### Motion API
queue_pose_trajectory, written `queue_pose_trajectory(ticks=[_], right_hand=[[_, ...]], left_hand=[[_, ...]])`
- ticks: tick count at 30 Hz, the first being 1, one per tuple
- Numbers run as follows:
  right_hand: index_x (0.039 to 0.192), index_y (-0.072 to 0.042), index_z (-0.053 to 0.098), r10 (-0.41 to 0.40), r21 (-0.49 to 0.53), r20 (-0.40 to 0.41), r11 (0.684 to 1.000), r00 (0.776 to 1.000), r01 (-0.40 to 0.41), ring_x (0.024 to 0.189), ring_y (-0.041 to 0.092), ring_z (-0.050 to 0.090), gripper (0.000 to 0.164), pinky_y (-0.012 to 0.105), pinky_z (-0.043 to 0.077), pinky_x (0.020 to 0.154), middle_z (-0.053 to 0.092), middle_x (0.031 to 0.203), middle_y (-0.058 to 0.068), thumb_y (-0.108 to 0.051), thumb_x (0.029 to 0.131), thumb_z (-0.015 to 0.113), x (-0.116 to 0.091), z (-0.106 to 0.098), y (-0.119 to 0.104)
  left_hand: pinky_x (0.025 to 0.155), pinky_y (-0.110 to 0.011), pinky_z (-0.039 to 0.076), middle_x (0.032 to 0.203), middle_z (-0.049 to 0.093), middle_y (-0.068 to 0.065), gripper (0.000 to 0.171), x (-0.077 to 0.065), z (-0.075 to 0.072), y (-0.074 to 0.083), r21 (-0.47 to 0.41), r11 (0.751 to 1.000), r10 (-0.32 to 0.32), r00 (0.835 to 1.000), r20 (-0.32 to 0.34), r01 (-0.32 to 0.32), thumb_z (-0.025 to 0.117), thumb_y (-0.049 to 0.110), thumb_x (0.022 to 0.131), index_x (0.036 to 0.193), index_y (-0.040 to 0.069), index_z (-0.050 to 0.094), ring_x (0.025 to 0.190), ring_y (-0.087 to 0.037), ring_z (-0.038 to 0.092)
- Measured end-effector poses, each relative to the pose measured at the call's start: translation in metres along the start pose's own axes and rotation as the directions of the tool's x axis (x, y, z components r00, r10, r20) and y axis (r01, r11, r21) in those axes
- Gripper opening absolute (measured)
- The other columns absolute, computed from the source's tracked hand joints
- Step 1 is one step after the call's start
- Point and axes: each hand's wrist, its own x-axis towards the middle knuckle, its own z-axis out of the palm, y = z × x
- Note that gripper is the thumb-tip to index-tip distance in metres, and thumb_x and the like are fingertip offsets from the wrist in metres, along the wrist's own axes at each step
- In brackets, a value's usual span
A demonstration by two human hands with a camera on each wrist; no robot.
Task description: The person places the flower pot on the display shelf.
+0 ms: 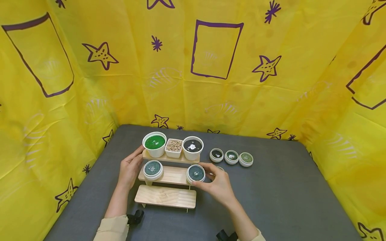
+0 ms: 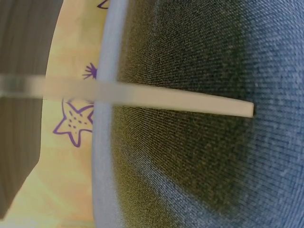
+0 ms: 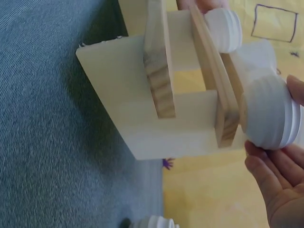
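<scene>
My right hand [image 1: 219,184] pinches a small round white jar of dark teal contents [image 1: 196,173] at the right end of a wooden three-tier stand's [image 1: 166,196] middle shelf. In the right wrist view, this jar [image 3: 268,114] sits between thumb and fingers, against the board's end. My left hand [image 1: 129,169] holds the left end of the top shelf; its fingertips are partly hidden. A similar teal jar [image 1: 152,169] stands at the middle shelf's left end. Above it are a green-filled cup [image 1: 154,144], a square dish of beige bits [image 1: 173,148] and a dark-filled cup [image 1: 193,147].
Right of the stand, three small jars form a row: one dark [image 1: 216,155], one dark green [image 1: 231,157] and one light green [image 1: 246,159]. Another white rim [image 1: 221,168] peeks out behind my right hand. Yellow patterned cloth [image 1: 181,93] encloses the grey table [image 1: 286,194].
</scene>
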Motion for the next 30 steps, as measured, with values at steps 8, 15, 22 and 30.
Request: queue_pose_trajectory(ticks=[8, 15, 22, 30], right_hand=[[0.117, -0.016, 0.069, -0.011, 0.058, 0.032, 0.998, 0.999, 0.009, 0.107, 0.02, 0.069, 0.056, 0.022, 0.055, 0.096, 0.073, 0.112, 0.007, -0.016, 0.066, 0.092, 0.0, 0.012, -0.004], [0.119, -0.014, 0.068, -0.019, 0.063, 0.075, 0.998, 0.997, 0.014, 0.107, 0.023, 0.071, 0.057, 0.022, 0.057, 0.093, 0.073, 0.113, 0.009, -0.016, 0.067, 0.091, 0.002, 0.026, -0.006], [0.12, -0.01, 0.068, -0.035, 0.051, 0.103, 0.998, 0.994, 0.03, 0.108, 0.023, 0.069, 0.059, 0.024, 0.056, 0.095, 0.073, 0.113, 0.011, -0.017, 0.067, 0.092, 0.005, 0.039, -0.008], [0.12, -0.01, 0.067, -0.053, 0.024, 0.088, 0.998, 0.995, 0.051, 0.109, 0.021, 0.069, 0.059, 0.024, 0.055, 0.097, 0.073, 0.113, 0.01, -0.018, 0.067, 0.091, 0.01, 0.05, -0.013]], left_hand=[[0.098, -0.009, 0.049, 0.115, 0.07, 0.02, 0.036, 0.001, 0.001, -0.001, 0.023, 1.0, -0.008, 1.0, -0.01, 0.008, 0.05, 0.0, 0.1, 0.123, 0.021, 0.066, 0.114, 0.008, 0.062], [0.098, -0.009, 0.048, 0.117, 0.069, 0.021, 0.033, -0.001, 0.001, 0.0, 0.019, 1.0, -0.009, 1.0, -0.013, 0.01, 0.051, 0.001, 0.1, 0.123, 0.018, 0.068, 0.115, 0.008, 0.061], [0.097, -0.008, 0.048, 0.118, 0.069, 0.02, 0.033, -0.001, 0.002, 0.001, 0.019, 1.0, 0.001, 1.0, -0.016, -0.001, 0.05, 0.001, 0.1, 0.122, 0.018, 0.068, 0.115, 0.008, 0.061], [0.098, -0.008, 0.048, 0.117, 0.069, 0.02, 0.034, -0.001, 0.002, 0.002, -0.004, 1.0, -0.004, 1.0, -0.004, 0.004, 0.049, 0.001, 0.1, 0.122, 0.018, 0.068, 0.114, 0.008, 0.061]])
